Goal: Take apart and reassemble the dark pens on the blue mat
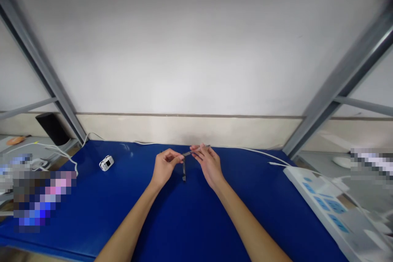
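Both my hands are raised a little above the blue table top (190, 221), near its far edge. My left hand (164, 166) is closed in a pinch on a thin dark strap-like piece (184, 170) that hangs down from its fingertips. My right hand (208, 163) pinches the other end of the same thin piece, which runs slanting up between the two hands. What the piece is I cannot make out. The fingertips of the two hands are only a few centimetres apart.
A small white device (106, 163) lies on the table to the left. A white power strip (331, 208) with blue sockets lies at the right edge. White cables (260, 153) run along the back. Grey metal frame posts (340, 77) rise at both sides. A black box (52, 128) stands far left.
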Tool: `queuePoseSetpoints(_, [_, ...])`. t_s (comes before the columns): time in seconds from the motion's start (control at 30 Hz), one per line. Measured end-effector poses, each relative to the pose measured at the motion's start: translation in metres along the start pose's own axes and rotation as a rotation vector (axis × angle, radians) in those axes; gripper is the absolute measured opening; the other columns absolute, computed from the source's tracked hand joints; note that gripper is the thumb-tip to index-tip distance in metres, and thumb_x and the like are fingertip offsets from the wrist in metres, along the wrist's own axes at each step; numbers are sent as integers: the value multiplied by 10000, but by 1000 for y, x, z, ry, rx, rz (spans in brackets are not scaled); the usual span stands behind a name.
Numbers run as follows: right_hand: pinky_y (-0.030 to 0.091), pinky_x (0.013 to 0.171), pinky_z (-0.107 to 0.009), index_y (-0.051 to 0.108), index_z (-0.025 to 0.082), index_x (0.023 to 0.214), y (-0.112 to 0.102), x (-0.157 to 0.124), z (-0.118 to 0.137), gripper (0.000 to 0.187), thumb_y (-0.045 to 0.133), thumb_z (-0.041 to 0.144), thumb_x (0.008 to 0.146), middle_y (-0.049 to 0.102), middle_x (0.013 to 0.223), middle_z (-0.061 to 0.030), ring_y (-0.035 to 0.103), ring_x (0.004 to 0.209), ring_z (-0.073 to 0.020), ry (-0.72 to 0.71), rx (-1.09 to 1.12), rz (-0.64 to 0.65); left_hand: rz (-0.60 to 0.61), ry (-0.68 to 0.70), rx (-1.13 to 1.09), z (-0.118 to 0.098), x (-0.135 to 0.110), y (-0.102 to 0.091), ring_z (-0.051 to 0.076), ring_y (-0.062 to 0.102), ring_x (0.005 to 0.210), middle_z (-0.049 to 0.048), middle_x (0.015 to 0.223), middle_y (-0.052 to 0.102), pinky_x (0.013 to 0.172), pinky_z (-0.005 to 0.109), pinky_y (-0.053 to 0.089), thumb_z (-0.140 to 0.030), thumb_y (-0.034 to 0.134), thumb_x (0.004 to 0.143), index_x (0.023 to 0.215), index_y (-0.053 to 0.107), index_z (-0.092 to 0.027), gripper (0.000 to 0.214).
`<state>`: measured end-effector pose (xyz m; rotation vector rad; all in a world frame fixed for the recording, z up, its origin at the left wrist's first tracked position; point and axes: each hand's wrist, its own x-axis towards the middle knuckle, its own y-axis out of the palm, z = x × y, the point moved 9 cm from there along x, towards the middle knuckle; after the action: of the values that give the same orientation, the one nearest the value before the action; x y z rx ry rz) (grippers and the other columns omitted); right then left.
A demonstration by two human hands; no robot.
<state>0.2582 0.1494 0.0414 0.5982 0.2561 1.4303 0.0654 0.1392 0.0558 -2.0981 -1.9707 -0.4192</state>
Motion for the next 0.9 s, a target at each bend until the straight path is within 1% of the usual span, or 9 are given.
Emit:
queuePoseSetpoints(0.1, [601, 827, -415, 658, 199, 835, -3, -1, -5, 368, 836, 520, 827, 766, 974, -96, 756, 946, -274, 35, 21, -4, 6, 116, 198, -15, -6, 4, 246, 709, 777, 61, 835, 781, 799, 372, 532, -417, 764, 863, 824, 786, -244, 179])
queuePoseSetpoints(0.17, [606, 789, -404, 660, 200, 849, -7, 0, -9, 369, 846, 517, 817, 761, 963, -89, 757, 908, -268, 60, 33, -19, 37, 166, 250, -23, -9, 8, 262, 710, 838, 56, 884, 785, 865, 387, 515, -396, 755, 872, 931, 796, -276, 140])
queuePoseSetpoints(0.27, [604, 776, -384, 656, 211, 869, -13, 5, -13, 348, 866, 483, 807, 734, 921, -50, 733, 863, -228, 87, 126, -30, 61, 171, 266, -27, -8, 8, 290, 705, 953, 42, 935, 786, 983, 420, 469, -375, 836, 794, 1234, 718, -324, 458])
queuePoseSetpoints(0.33, [596, 733, -347, 651, 227, 899, -16, 10, -11, 324, 867, 455, 816, 667, 813, 4, 682, 762, -175, 90, 228, -22, -4, 155, 284, -24, -3, -5, 300, 685, 1008, 46, 943, 775, 1032, 428, 436, -376, 865, 760, 1264, 695, -329, 534])
queuePoseSetpoints(0.4, [559, 635, -287, 641, 240, 931, -17, 14, -7, 291, 839, 439, 853, 560, 714, 44, 583, 636, -128, 89, 296, 8, -115, 136, 336, -19, 3, -26, 302, 664, 1039, 61, 949, 754, 1049, 422, 420, -382, 830, 798, 1192, 718, -312, 416])
queuePoseSetpoints(0.47, [484, 525, -245, 627, 239, 932, -16, 17, 0, 278, 773, 474, 907, 462, 660, 58, 472, 548, -110, 99, 319, 50, -210, 98, 468, -9, 8, -47, 302, 650, 1064, 71, 978, 737, 1043, 417, 419, -372, 769, 854, 1219, 687, -290, 383])
queuePoseSetpoints(0.57, [359, 411, -235, 592, 225, 844, -18, 17, 7, 395, 637, 601, 956, 333, 606, 67, 327, 474, -110, 139, 339, 95, -240, -21, 732, 13, 14, -67, 292, 647, 1056, 98, 1078, 715, 966, 401, 452, -358, 700, 900, 1303, 602, -242, 430])
queuePoseSetpoints(0.7, [229, 357, -247, 494, 235, 677, -31, 14, 14, 443, 552, 567, 963, 215, 554, 84, 159, 438, -111, 137, 353, 65, -168, -108, 942, 35, 16, -74, 283, 658, 1035, 121, 1121, 702, 898, 370, 459, -362, 682, 908, 1243, 620, -228, 366])
queuePoseSetpoints(0.9, [207, 365, -262, 395, 258, 618, -41, 14, 21, 369, 515, 467, 898, 195, 518, 85, 112, 435, -120, 78, 307, 17, -158, -111, 996, 40, 18, -77, 286, 667, 1023, 116, 1071, 723, 863, 362, 452, -359, 661, 921, 1224, 631, -230, 330])
